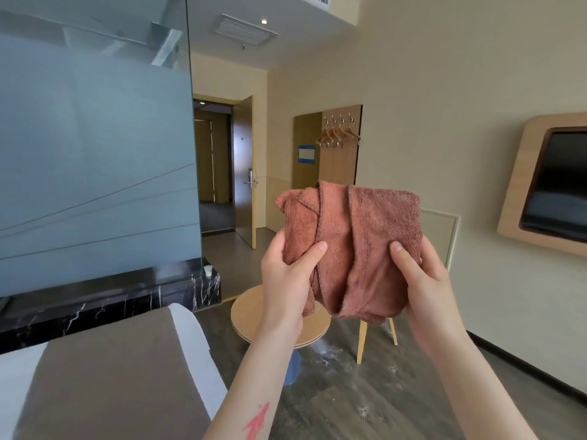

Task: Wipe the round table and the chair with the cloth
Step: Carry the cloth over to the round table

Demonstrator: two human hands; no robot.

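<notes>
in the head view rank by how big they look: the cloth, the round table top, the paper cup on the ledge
1. cloth, though it is nearest the camera, which inflates it
2. round table top, partly hidden behind hands and cloth
3. paper cup, clearly smallest

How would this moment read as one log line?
stage: pre-wipe | left hand: grips cloth | right hand: grips cloth | round table: untouched
</notes>
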